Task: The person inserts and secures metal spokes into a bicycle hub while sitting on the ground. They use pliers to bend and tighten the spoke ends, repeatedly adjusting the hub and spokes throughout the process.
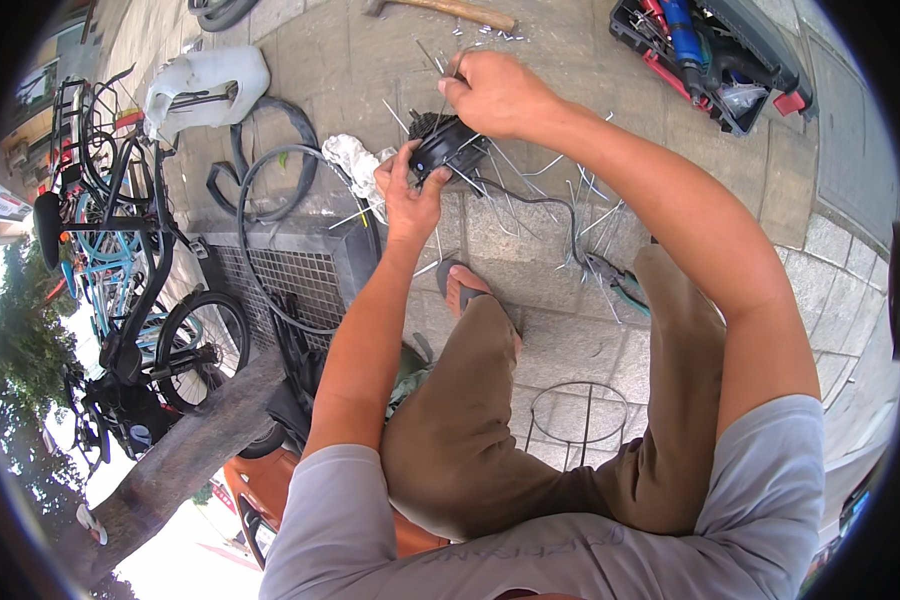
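My left hand [408, 193] grips the near side of a black round wheel hub [446, 146] with thin metal spokes sticking out of it. My right hand [498, 92] is just above the hub, its fingers pinched on one spoke [436, 60] at the hub's top. A black cable [530, 195] trails from the hub to the right. Loose spokes [585, 215] lie scattered on the paving around it.
An open black tool case [715, 55] sits at top right, a hammer [450, 10] at top. Pliers [620, 285] lie by my right knee. A white rag [355, 160], rubber tyres [270, 165], a white canister [210, 85], a metal grate [290, 275] and parked bicycles [140, 260] are on the left.
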